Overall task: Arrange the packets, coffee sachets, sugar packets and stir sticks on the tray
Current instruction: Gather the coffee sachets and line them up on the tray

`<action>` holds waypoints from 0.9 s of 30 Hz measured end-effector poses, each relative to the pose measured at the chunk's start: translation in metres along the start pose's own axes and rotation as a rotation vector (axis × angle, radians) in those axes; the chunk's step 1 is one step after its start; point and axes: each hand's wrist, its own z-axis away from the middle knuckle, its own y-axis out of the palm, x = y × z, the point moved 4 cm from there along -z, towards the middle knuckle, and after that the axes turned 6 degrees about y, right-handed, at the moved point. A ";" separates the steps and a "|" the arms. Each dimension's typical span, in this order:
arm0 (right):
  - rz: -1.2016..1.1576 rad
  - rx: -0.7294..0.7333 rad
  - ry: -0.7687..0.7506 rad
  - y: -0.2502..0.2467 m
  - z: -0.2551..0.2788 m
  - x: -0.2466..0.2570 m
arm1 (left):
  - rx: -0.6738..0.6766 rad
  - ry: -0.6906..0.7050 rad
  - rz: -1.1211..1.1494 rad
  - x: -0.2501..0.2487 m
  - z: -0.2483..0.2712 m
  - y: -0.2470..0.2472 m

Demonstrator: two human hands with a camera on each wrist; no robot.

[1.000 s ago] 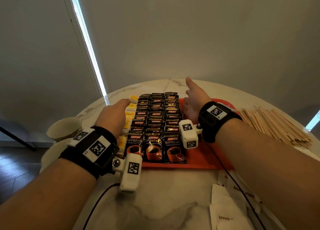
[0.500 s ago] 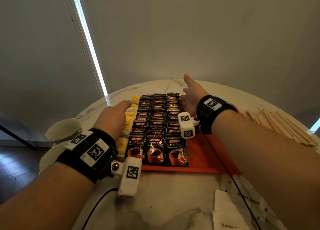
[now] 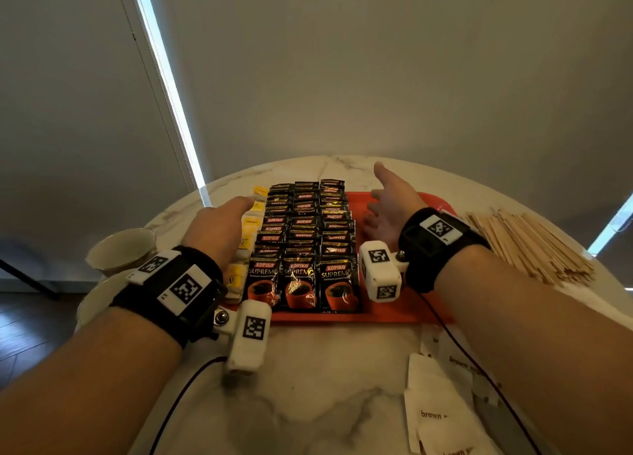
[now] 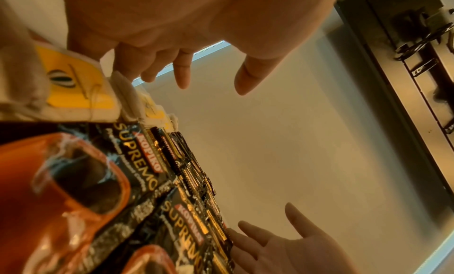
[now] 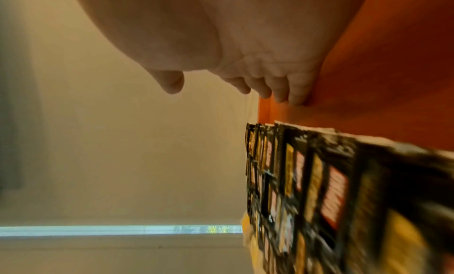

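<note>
sugar packets (image 3: 442, 417): nearest, loose on the desk (image 3: 322, 393) in front of the tray; white paper printed "brown", the rest of the word cut off. Likely light and limp; best pinched by an edge.
tray (image 3: 394, 312): orange-red, flat on the desk; its right part is bare.
coffee sachets (image 3: 301, 245): three overlapping columns on the tray, black foil reading "KOPIKO SUPREMO" over a red cup. Probably slick and springy, apt to slide, so squaring them from the sides suits better than lifting.
yellow packets (image 3: 248, 235): a column at the tray's left edge, just beside the sachets; print too small to read. Soft paper by the look.
left hand (image 3: 219, 228): grip released, fingers straight, lying on the yellow column.
right hand (image 3: 394, 204): grip released, fingers spread, holding nothing, at the right flank of the sachets; contact looks likely.
stir sticks (image 3: 527, 245): a loose wooden heap on the desk right of the tray, not yet on it. Thin, light, stiff; gather them as a bundle by the middle.
</note>
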 end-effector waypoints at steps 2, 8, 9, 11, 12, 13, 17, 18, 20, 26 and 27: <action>0.009 -0.006 0.007 0.001 0.011 -0.010 | -0.003 -0.071 0.043 0.000 0.003 0.001; 0.135 0.003 -0.028 0.017 0.046 -0.021 | 0.003 -0.061 0.005 0.000 0.009 0.000; 0.140 0.002 -0.017 0.019 0.051 -0.022 | -0.004 -0.053 -0.012 0.000 0.011 0.000; 0.129 0.013 -0.010 0.020 0.052 -0.022 | -0.004 -0.062 -0.002 -0.001 0.014 -0.002; 0.097 0.012 -0.009 0.018 0.052 -0.022 | -0.002 -0.064 0.013 0.000 0.015 -0.002; 0.081 0.004 -0.011 0.015 0.053 -0.022 | 0.007 -0.052 0.023 -0.001 0.016 -0.003; 0.051 0.024 0.001 0.012 0.062 -0.031 | 0.046 0.009 -0.011 -0.001 0.012 -0.003; 0.057 0.038 -0.002 0.013 0.065 -0.032 | 0.047 -0.009 -0.023 -0.001 0.014 -0.004; 0.039 0.066 0.019 0.016 0.069 -0.034 | 0.034 -0.044 -0.016 -0.002 0.016 -0.005; 0.322 0.004 -0.007 -0.003 0.090 -0.023 | -0.025 0.266 -0.191 -0.028 0.039 -0.005; 0.430 -0.022 -0.019 -0.010 0.100 -0.019 | -0.012 0.340 -0.174 -0.035 0.051 -0.001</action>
